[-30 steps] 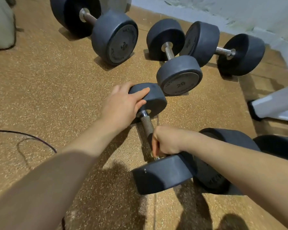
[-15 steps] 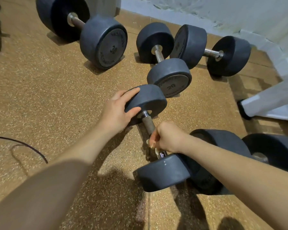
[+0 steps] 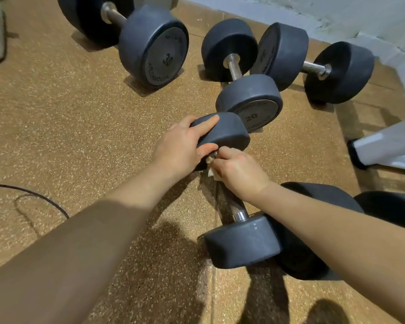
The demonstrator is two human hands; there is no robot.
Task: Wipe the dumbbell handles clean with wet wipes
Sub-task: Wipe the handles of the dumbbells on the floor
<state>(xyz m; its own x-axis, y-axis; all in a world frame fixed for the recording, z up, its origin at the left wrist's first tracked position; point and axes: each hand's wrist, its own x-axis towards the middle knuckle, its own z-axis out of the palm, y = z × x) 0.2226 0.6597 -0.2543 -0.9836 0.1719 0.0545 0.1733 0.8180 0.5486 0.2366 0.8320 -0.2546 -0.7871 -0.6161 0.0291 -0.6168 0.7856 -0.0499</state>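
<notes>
1. Dark grey rubber-headed dumbbell (image 3: 242, 242) lies on the speckled brown floor (image 3: 80, 127), its knurled steel handle (image 3: 234, 206) pointing away, bare near the close head.
2. Crumpled whitish wet wipe (image 3: 212, 171) sits bunched against the handle's far end, mostly hidden.

Four dumbbells show whole. One is the held dumbbell (image 3: 234, 208). Three lie beyond it: a dumbbell marked 30 (image 3: 153, 56), a dumbbell marked 20 (image 3: 248, 99) and a third dumbbell (image 3: 313, 67) by the wall. Right of the held dumbbell sit two more dark heads (image 3: 318, 192); the bar between them is hidden, so a fifth cannot be confirmed. Two hands are on the held dumbbell, a left hand (image 3: 180, 148) and a right hand (image 3: 239, 171), with one wipe (image 3: 212, 171). One black cable (image 3: 33, 192) lies to its left and one white frame foot (image 3: 384, 146) to its right.
</notes>
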